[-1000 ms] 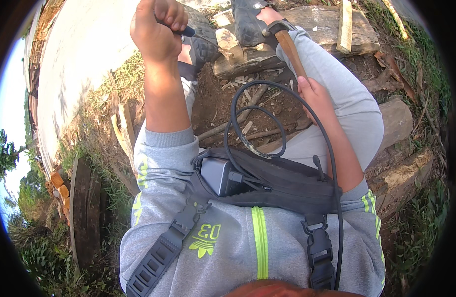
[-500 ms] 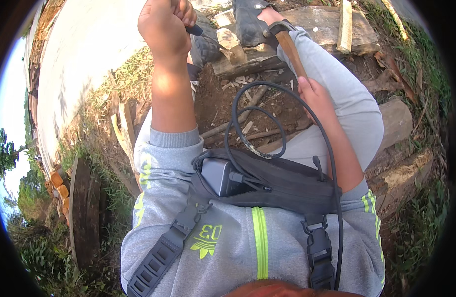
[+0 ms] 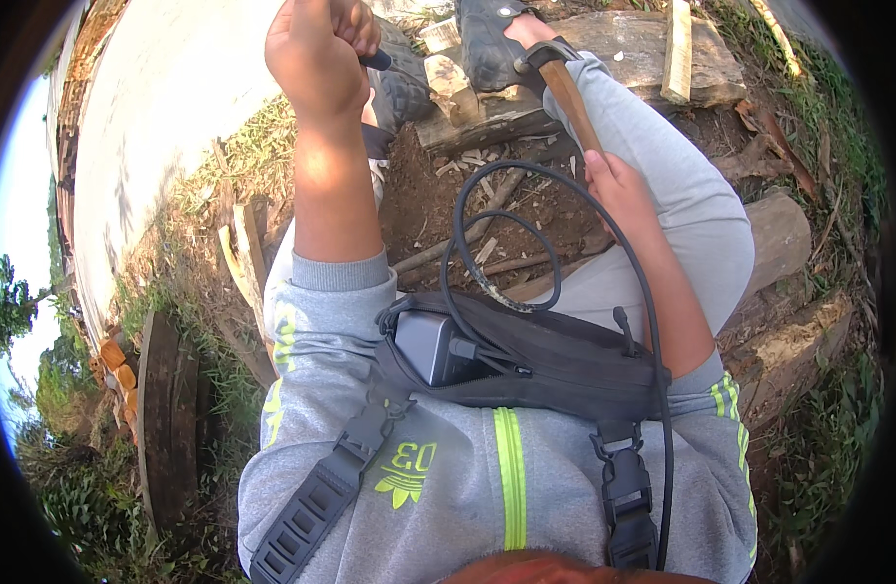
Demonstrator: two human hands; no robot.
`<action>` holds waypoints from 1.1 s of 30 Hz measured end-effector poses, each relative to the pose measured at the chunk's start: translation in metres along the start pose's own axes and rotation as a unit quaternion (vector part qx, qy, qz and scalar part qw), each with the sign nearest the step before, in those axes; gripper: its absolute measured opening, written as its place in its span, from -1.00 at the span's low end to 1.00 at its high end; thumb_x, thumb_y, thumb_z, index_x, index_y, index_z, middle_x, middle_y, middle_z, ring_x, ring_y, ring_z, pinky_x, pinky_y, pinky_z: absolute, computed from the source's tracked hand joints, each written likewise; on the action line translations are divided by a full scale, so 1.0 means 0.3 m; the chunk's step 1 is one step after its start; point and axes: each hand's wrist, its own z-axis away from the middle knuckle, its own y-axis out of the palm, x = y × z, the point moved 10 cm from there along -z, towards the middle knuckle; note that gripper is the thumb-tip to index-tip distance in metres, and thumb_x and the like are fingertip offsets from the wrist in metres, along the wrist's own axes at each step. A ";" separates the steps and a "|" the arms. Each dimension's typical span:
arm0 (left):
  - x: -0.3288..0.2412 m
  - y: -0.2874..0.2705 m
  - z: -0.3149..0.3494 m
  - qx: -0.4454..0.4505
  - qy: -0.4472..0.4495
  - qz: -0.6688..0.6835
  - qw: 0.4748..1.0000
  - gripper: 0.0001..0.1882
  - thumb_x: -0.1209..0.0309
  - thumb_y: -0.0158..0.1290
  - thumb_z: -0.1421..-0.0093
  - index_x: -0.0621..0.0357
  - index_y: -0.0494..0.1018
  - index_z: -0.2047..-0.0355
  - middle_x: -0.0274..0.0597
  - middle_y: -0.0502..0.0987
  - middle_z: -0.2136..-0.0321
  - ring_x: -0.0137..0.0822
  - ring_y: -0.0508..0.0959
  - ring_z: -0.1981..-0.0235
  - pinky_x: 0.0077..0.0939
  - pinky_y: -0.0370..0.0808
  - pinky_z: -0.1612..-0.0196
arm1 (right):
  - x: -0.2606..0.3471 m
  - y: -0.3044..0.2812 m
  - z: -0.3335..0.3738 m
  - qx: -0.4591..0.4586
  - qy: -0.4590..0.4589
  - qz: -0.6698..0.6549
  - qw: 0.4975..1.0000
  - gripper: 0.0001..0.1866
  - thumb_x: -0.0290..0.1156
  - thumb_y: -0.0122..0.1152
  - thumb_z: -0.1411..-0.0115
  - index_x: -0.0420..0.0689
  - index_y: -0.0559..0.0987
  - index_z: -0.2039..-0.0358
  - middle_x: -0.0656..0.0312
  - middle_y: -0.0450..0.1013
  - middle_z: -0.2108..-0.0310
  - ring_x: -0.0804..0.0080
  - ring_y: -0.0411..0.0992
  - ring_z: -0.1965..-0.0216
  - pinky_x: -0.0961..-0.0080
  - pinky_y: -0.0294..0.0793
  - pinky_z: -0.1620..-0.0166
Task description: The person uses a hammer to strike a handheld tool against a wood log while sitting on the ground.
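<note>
At the upper left my left hand (image 3: 316,58) is wrapped round the dark handle of a chisel-like tool (image 3: 378,59). Its thin shaft slopes toward a pale, cut block of wood (image 3: 451,90); whether the tip touches the wood I cannot make out. My right hand (image 3: 618,190) grips the lower end of a hammer's wooden handle (image 3: 570,102). The dark hammer head (image 3: 539,56) lies by my right ankle, above the shin of my grey trousers. The block stands on a weathered log (image 3: 501,119), between my dark shoes (image 3: 489,49).
Wood chips and sticks litter the bare soil (image 3: 414,200) between my legs. A black cable (image 3: 457,224) loops from the pouch (image 3: 565,355) at my chest. A pale wood strip (image 3: 677,54) lies across the log at right. More logs (image 3: 779,234) and planks (image 3: 165,419) flank me.
My left hand and the tool have shifted slightly to the left. My right hand and the hammer stay where they were.
</note>
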 end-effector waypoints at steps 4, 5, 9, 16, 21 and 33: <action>0.010 0.001 0.005 0.003 -0.008 0.006 1.000 -0.54 0.22 -0.06 -0.47 -0.01 0.19 0.62 -0.40 0.16 0.73 -0.50 0.14 0.74 -0.52 0.16 0.64 | -0.005 0.001 -0.003 0.002 0.002 0.000 1.000 -0.43 0.10 0.00 -0.49 -0.21 0.52 0.36 0.26 0.40 0.56 0.44 0.39 0.48 0.38 0.38 0.32; 0.011 0.002 0.005 0.005 -0.010 0.005 1.000 -0.54 0.22 -0.06 -0.47 -0.01 0.19 0.62 -0.40 0.16 0.73 -0.49 0.14 0.74 -0.52 0.16 0.64 | -0.006 0.001 -0.004 0.002 0.003 0.001 1.000 -0.44 0.09 0.00 -0.49 -0.21 0.52 0.36 0.26 0.40 0.56 0.44 0.39 0.48 0.39 0.38 0.32; 0.029 0.022 0.008 0.030 -0.029 0.125 0.991 -0.53 0.21 -0.05 -0.47 -0.01 0.19 0.63 -0.40 0.17 0.73 -0.49 0.15 0.74 -0.52 0.17 0.63 | -0.006 0.000 -0.005 0.001 0.000 0.006 1.000 -0.44 0.09 0.01 -0.49 -0.21 0.52 0.36 0.26 0.40 0.56 0.44 0.39 0.48 0.39 0.38 0.32; 0.023 0.011 0.035 0.012 -0.049 0.011 0.999 -0.51 0.19 -0.04 -0.48 -0.02 0.18 0.63 -0.39 0.17 0.73 -0.48 0.16 0.74 -0.52 0.17 0.63 | -0.001 -0.003 -0.001 0.000 -0.002 0.008 1.000 -0.45 0.09 0.01 -0.49 -0.21 0.53 0.34 0.26 0.41 0.56 0.43 0.39 0.48 0.39 0.38 0.32; 0.046 -0.005 0.041 0.023 -0.061 0.029 0.997 -0.51 0.19 -0.04 -0.49 0.00 0.19 0.62 -0.38 0.18 0.73 -0.47 0.18 0.73 -0.52 0.18 0.63 | 0.007 -0.004 0.004 -0.002 -0.001 0.012 1.000 -0.45 0.08 0.01 -0.49 -0.22 0.53 0.34 0.26 0.41 0.56 0.44 0.39 0.48 0.39 0.38 0.32; -0.014 -0.007 0.034 0.008 -0.020 0.050 0.999 -0.53 0.18 -0.04 -0.49 0.01 0.18 0.59 -0.38 0.16 0.71 -0.46 0.16 0.72 -0.53 0.16 0.62 | -0.008 -0.003 -0.001 -0.009 0.010 0.015 1.000 -0.46 0.05 0.01 -0.49 -0.22 0.53 0.35 0.25 0.41 0.57 0.43 0.39 0.49 0.38 0.38 0.33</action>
